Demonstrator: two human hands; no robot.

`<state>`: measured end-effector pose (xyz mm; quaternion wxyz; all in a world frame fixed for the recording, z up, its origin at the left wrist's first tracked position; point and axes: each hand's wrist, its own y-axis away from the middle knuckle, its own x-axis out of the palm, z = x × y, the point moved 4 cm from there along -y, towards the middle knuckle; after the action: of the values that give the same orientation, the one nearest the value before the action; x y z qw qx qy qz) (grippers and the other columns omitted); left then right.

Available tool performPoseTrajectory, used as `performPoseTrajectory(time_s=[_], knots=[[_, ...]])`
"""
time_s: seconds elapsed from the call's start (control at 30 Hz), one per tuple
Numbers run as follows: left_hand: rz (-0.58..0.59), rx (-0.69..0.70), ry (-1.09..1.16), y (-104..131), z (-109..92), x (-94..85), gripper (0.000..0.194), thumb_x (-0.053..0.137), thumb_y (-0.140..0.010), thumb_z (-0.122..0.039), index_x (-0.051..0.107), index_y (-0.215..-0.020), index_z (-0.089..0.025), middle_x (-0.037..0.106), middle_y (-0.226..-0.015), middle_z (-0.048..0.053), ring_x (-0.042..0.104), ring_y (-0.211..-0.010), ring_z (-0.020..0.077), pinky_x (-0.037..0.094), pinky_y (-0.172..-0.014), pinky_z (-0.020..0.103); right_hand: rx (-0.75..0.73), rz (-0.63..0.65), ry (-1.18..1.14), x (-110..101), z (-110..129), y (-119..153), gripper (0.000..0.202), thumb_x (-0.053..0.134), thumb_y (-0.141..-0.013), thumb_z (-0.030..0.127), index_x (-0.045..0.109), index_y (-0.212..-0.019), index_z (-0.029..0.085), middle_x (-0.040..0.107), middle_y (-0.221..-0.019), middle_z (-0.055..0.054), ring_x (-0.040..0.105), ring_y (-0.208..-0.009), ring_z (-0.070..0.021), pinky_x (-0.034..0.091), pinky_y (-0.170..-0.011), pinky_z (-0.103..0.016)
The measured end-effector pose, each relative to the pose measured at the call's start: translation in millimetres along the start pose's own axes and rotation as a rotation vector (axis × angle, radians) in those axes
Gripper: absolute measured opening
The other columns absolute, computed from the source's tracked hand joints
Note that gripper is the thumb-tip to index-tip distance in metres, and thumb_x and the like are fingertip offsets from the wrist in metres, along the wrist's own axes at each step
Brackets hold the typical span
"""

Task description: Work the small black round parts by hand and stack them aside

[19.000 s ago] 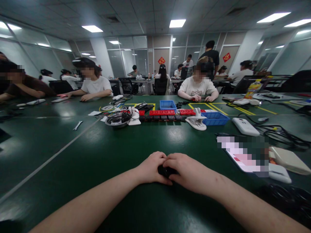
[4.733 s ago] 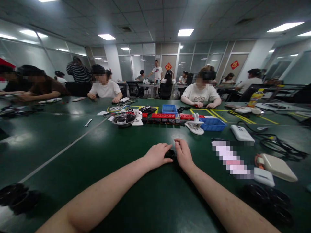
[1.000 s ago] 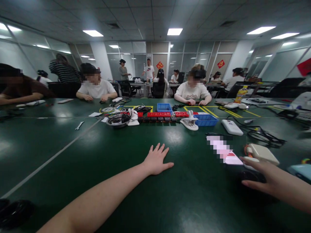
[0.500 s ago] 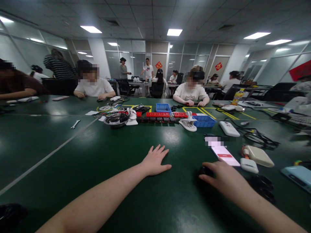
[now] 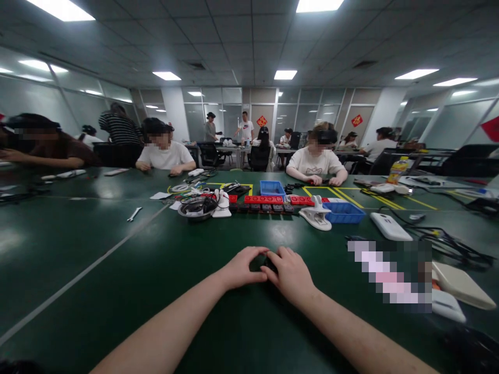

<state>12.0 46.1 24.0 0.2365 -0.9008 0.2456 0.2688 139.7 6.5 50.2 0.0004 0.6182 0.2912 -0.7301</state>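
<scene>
Moved in from the right since half a second ago, the right hand (image 5: 292,272) now meets the left hand (image 5: 241,268) at the middle of the dark green table (image 5: 187,244), near the person's side. Its fingers are bent, nearly closed around a small black thing (image 5: 270,263), of which just a sliver shows between thumb and forefinger; the rest is hidden. On the left hand, thumb and forefinger make a wide curve towards the right hand, with a dark gap inside; from where I stand I cannot tell whether they touch the black thing. Beyond both hands, well apart from them, a row of red blocks (image 5: 265,199) runs across the table. At its left end are a white clip (image 5: 222,205) and a metal bowl (image 5: 198,218) with black cables in it; at its right end are another white clip (image 5: 317,218) and a blue tray (image 5: 346,214). Farther left lies a wrench (image 5: 134,214). To the right of the hands are a blurred-out pinkish patch (image 5: 390,280), a rounded white device (image 5: 390,227) and a cream box (image 5: 463,285). Across the table sit two people in white shirts.
</scene>
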Motion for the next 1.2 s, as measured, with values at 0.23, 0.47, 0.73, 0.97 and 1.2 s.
performPoseTrajectory(time_s=[0.23,0.47,0.73,0.97,1.2], knots=[[-0.098,-0.113,-0.515,-6,-6,17.9,0.064,0.063,-0.055,-0.063,0.057,-0.099,-0.017,0.06,-0.097,0.007,0.052,-0.096,0.0267,0.027,-0.097,0.049,0.09,-0.079,-0.084,24,-24,-7,0.033,0.05,-0.081,0.032,0.056,-0.109,0.017,0.052,-0.09,-0.008,0.05,-0.082,-0.0197,0.042,-0.073,-0.032],[-0.129,-0.196,-0.575,-7,-7,23.0,0.039,0.064,-0.061,-0.045,0.057,-0.088,-0.018,0.061,-0.09,0.005,0.052,-0.092,0.0256,0.02,-0.1,0.052,0.072,-0.065,-0.26,25,-19,-5,0.033,0.049,-0.08,0.033,0.056,-0.107,0.017,0.051,-0.083,-0.007,0.049,-0.078,-0.0196,0.043,-0.072,-0.034],[0.033,-0.061,-0.362,-11,-3,23.2,0.04,0.069,-0.057,-0.035,0.059,-0.092,-0.018,0.058,-0.099,0.006,0.05,-0.097,0.0254,0.032,-0.094,0.043,-0.06,0.029,-0.602,15,-15,-3,0.025,0.045,-0.065,0.013,0.054,-0.088,0.016,0.055,-0.086,-0.006,0.049,-0.083,-0.0192,0.041,-0.076,-0.034],[0.178,-0.014,-0.292,-12,-1,26.6,0.046,0.071,-0.055,-0.036,0.058,-0.096,-0.02,0.053,-0.106,0.004,0.046,-0.104,0.0253,0.019,-0.102,0.049,-0.256,0.089,-0.716,5,-6,0,0.019,0.037,-0.056,0.007,0.051,-0.062,0.019,0.059,-0.073,0.0,0.051,-0.081,-0.0165,0.034,-0.087,-0.038],[0.207,0.012,-0.356,-10,3,29.6,0.048,0.071,-0.056,-0.038,0.059,-0.1,-0.023,0.052,-0.111,0.004,0.044,-0.109,0.0267,0.02,-0.102,0.049,-0.341,0.139,-0.594,3,-1,5,0.027,0.035,-0.065,0.004,0.054,-0.056,0.021,0.064,-0.083,0.004,0.053,-0.092,-0.0135,0.011,-0.104,-0.044]])
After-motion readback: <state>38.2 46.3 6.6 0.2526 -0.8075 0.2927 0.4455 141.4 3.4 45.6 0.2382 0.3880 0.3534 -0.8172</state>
